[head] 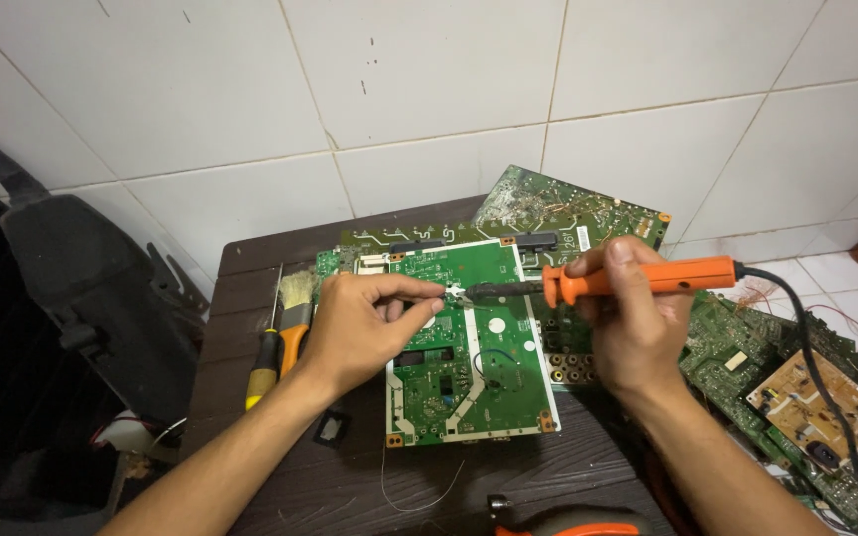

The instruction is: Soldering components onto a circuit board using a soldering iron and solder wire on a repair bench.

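The right hand [620, 318] grips an orange-handled soldering iron [638, 279], fingers closed around the handle near its front end, with the dark tip reaching left to a spot near the top edge of the green circuit board [469, 347]. The left hand [359, 323] has its thumb and forefinger pinched shut on a thin strand, most likely solder wire [432, 289], which meets the iron's tip at that same spot. The joint itself is too small to show whether solder has flowed; judging from the pose, the soldering is in progress, not finished.

The board lies flat on the dark wooden surface [280, 476], directly below and between both sets of fingers. Left of the left fingers lie a yellow-handled screwdriver [264, 367] and a small orange-handled brush [295, 323]. Beyond the fingers, another green board [568, 208] leans towards the tiled wall, and to the right of the right hand more boards [796, 397] are piled up. The iron's black cord [816, 367] trails over that pile. A loose thin wire [419, 496] curls on the surface below the board.
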